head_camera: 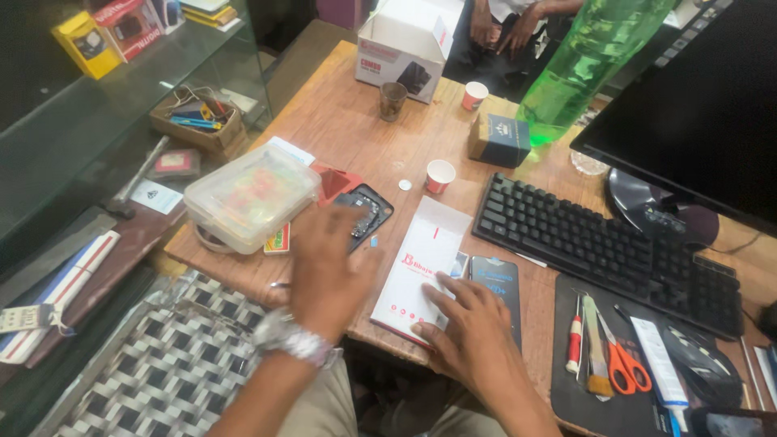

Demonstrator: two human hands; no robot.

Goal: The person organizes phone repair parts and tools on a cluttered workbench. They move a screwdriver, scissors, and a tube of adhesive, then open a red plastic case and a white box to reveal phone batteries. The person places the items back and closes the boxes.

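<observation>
My hands work at the near edge of a cluttered wooden desk (340, 113).

My right hand (469, 324) lies flat, fingers spread, on a white flat packet (421, 259) beside a dark phone (495, 283); my left hand (328, 271) hovers open, blurred, over an opened phone (368, 212), perhaps touching it. Around them I see a clear plastic box (251, 194), a black keyboard (599, 243), a monitor (696, 105), a green bottle (591, 57), paper cups (439, 175), and orange scissors (623, 360) on a black mat (566, 405). Glass shelving (97, 121) stands left.

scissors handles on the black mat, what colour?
Orange, on the scissors lying on the black mat right of the right hand; head view.
</observation>
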